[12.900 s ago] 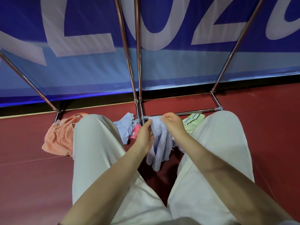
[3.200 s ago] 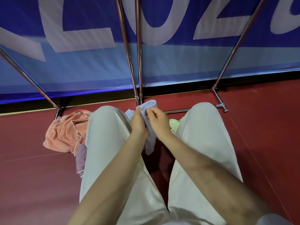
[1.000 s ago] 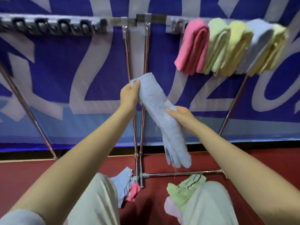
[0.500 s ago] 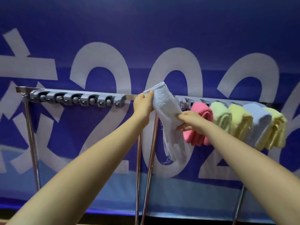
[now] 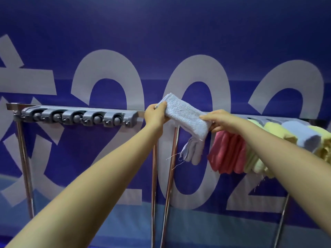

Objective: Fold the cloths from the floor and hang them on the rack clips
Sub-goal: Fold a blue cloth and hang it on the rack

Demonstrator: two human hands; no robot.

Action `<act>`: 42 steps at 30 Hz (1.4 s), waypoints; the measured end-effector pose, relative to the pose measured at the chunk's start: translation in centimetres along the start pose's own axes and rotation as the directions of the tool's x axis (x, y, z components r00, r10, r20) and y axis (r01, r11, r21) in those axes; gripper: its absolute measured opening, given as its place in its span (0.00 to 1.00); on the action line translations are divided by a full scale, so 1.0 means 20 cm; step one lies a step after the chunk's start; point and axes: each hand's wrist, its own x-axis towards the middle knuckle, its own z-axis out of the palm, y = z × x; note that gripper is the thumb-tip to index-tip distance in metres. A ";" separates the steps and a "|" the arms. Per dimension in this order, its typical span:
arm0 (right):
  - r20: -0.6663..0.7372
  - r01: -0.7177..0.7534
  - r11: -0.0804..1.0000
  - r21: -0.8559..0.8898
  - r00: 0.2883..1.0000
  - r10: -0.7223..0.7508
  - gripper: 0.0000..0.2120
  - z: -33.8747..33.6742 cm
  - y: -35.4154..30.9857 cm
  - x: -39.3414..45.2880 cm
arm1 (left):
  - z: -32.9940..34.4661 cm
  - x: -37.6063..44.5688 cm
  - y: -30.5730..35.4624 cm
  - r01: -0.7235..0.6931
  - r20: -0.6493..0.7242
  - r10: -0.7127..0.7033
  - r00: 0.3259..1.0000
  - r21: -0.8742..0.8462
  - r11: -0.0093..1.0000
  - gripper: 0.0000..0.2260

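Folded blue cloth (image 5: 186,116) at rack height, left hand (image 5: 155,115) fingers clamped on upper end, right hand (image 5: 219,121) pinching lower part

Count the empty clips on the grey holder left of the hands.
5, side by side on the grey holder: far left, second, middle, fourth, and the one nearest the left hand. None look hidden.

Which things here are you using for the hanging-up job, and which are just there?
For the job:
- folded blue cloth, held by the left hand and right hand
- grey clip strip
- cloths already hung: pink, green, yellow, blue

Just there:
- blue banner
- rack legs
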 end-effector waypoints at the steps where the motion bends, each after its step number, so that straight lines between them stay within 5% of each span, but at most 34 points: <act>1: -0.022 -0.020 0.999 -0.047 1.000 0.019 0.08 -0.02 0.01 0.00 | 0.00 0.00 -0.04 0.004 0.002 -0.004 1.000 0.018 1.000 0.10; 6: -0.200 -0.058 0.982 -0.178 0.980 0.022 0.11 -0.13 0.03 0.06 | 0.04 -0.02 -0.21 0.122 0.058 -0.123 0.991 0.009 0.992 0.08; 10: -0.240 -0.062 0.973 -0.223 0.971 0.007 0.12 -0.12 0.03 0.12 | 0.08 -0.05 -0.35 0.236 0.071 -0.232 0.970 -0.062 0.970 0.07; 14: -0.208 -0.047 0.966 -0.256 0.978 -0.007 0.08 -0.06 0.02 0.18 | 0.05 -0.07 -0.50 0.315 0.104 -0.316 0.943 0.020 0.949 0.17; 21: -0.288 -0.029 0.928 -0.371 0.954 -0.086 0.05 0.00 0.04 0.25 | 0.05 -0.14 -0.78 0.405 0.188 -0.424 0.886 0.134 0.905 0.14; 28: -0.362 0.005 0.931 -0.365 0.921 -0.146 0.15 0.01 0.10 0.19 | 0.14 -0.19 -0.90 0.387 0.181 -0.396 0.900 0.083 0.918 0.14; 36: -0.234 -0.191 0.957 -0.220 0.962 0.138 0.09 -0.04 -0.02 0.21 | 0.13 -0.17 -0.91 0.365 0.149 -0.363 0.920 0.018 0.931 0.14; 42: -0.317 0.028 0.973 -0.228 0.943 -0.101 0.05 -0.06 0.05 0.26 | 0.12 -0.17 -0.85 0.345 0.141 -0.335 0.931 -0.046 0.938 0.15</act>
